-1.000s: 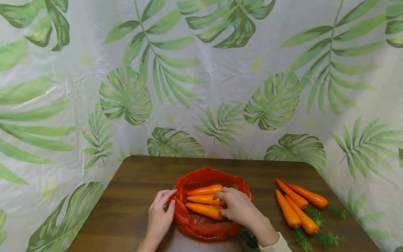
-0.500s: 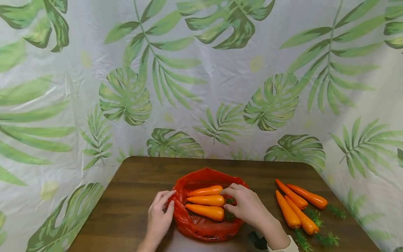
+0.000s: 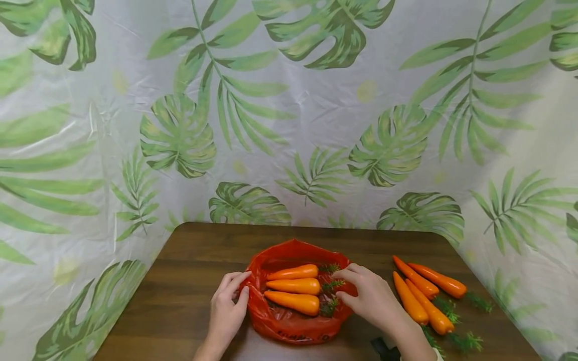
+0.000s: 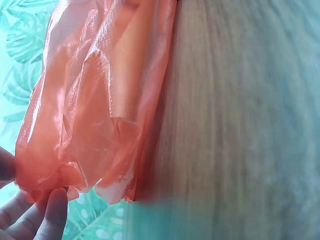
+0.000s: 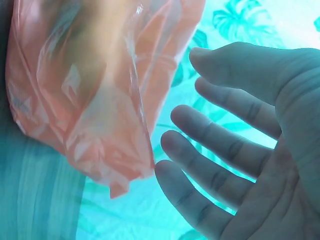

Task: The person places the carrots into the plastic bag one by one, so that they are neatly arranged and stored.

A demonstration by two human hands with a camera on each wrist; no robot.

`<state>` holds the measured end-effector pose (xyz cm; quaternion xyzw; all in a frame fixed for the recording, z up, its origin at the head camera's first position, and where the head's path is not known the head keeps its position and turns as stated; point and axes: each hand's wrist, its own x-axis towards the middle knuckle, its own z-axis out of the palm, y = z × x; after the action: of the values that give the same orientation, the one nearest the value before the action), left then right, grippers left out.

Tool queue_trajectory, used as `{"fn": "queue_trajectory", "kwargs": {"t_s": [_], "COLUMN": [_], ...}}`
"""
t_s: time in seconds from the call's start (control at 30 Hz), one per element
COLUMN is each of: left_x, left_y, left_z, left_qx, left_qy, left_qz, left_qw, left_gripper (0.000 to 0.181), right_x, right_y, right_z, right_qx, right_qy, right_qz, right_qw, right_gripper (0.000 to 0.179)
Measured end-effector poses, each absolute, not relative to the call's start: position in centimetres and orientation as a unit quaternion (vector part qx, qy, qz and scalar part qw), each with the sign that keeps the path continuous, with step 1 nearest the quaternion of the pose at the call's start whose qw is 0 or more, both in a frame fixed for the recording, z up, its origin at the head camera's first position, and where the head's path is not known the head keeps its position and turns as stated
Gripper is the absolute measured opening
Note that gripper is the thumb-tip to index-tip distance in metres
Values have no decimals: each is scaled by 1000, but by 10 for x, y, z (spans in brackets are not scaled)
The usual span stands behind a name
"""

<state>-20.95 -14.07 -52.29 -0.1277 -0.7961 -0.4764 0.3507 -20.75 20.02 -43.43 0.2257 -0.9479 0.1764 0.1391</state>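
A red plastic bag (image 3: pixel 293 333) lies on the table with its mouth open upward. Inside it, three orange carrots (image 3: pixel 293 302) with green tops (image 3: pixel 329 307) lie side by side, tips to the left. My left hand (image 3: pixel 226 303) holds the bag's left rim; in the left wrist view its fingertips (image 4: pixel 56 202) pinch the crumpled plastic (image 4: pixel 80 125). At the bag's right rim is my right hand (image 3: pixel 368 298), just beyond the carrot tops. The right wrist view shows its fingers (image 5: pixel 220 132) spread and bent a little, nothing between them, beside the bag.
Several more carrots (image 3: pixel 410 298) with green tops lie on the right of the brown wooden table (image 3: pixel 189 281). A small black object (image 3: pixel 386 348) sits near the right wrist. A leaf-patterned sheet (image 3: pixel 316 100) hangs behind the table.
My right hand has let go of the carrots in the bag and drawn back to the right, uncovering their green tops. The left hand keeps its place on the rim.
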Motion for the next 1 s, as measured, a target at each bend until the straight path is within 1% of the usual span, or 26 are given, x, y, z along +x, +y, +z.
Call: {"fn": "queue_trajectory", "kwargs": {"t_s": [0.7,0.93,1.0], "left_x": [-209,-209,-209], "left_y": [-143,-142,-142], "left_z": [-522,-521,-521], "left_qx": [-124,-123,-122], "left_qy": [-799,-800,-801], "left_qz": [-472,-471,-471], "left_qw": [352,351,349], "left_gripper": [36,37,37], "right_x": [-203,-209,-209], "right_y": [247,271,278], "right_z": [-447,-456,-457], "right_qx": [157,137,130], "right_qy": [-952,-953,-954], "right_qz": [235,233,232], "right_qw": [123,139,136], "right_gripper": [35,35,36]}}
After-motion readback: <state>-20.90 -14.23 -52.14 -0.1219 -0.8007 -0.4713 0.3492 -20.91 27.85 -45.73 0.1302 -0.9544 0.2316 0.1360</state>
